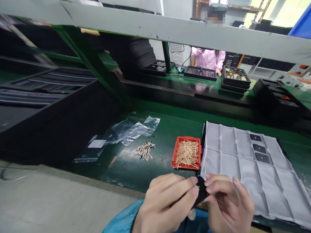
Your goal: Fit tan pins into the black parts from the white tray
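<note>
Between my two hands, near the bottom of the view, is a small flat black plate [201,194]. My left hand [170,200] is closed on its left side, with the fingers lying across it. The fingertips of my right hand [224,199] pinch its right edge. Just beyond them, a red bin [174,161] holds many thin tan strips [187,152]. To the right lies a white padded tray [225,142] with pockets. Several black plates [259,148] like the held one rest in it.
A pile of dark-tipped strips [145,150] and clear plastic bags [132,132] lie on the green bench [167,129]. A large black box [73,119] stands at left. A grey beam [145,24] crosses overhead. Behind it, a person in pink [209,59] sits near black trays [200,73].
</note>
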`<move>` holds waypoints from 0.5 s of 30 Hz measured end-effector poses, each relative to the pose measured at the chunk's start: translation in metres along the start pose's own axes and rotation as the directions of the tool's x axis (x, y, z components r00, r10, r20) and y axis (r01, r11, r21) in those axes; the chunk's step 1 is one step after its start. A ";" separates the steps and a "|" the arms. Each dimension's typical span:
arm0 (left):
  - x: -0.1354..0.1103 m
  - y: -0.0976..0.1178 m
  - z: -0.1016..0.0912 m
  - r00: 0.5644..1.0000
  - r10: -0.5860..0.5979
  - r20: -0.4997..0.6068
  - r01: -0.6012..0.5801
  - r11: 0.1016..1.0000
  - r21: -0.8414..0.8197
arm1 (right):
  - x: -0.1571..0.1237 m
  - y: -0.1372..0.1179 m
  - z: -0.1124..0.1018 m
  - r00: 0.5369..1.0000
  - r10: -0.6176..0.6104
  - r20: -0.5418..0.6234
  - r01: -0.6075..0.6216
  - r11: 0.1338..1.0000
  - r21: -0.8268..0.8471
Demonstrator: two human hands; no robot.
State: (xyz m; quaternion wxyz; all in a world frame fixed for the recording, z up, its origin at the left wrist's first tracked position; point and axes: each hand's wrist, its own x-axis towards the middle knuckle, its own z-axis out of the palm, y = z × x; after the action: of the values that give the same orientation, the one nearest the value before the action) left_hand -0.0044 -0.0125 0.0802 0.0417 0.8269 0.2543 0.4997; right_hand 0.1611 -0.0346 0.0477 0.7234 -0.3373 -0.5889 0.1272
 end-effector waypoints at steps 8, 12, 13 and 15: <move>0.000 0.007 -0.005 0.999 -0.030 -0.021 0.031 0.998 0.063 | 0.006 -0.005 -0.001 0.994 -0.098 0.038 0.100 0.994 -0.053; -0.002 0.004 -0.005 0.999 -0.031 -0.026 0.032 0.999 0.026 | 0.010 -0.006 -0.006 0.973 -0.171 0.153 0.199 0.961 -0.191; -0.002 0.002 -0.005 1.000 -0.025 -0.015 0.025 1.000 0.010 | 0.009 -0.005 -0.007 0.968 -0.186 0.168 0.222 0.947 -0.231; -0.005 -0.002 -0.003 1.000 -0.021 0.002 0.021 0.999 -0.029 | 0.003 -0.004 -0.008 0.962 -0.200 0.187 0.252 0.915 -0.316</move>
State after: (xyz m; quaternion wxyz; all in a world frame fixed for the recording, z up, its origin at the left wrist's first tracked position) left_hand -0.0093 -0.0132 0.0772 0.0592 0.8240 0.2555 0.5022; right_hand 0.1689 -0.0386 0.0514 0.6181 -0.3748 -0.6901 -0.0349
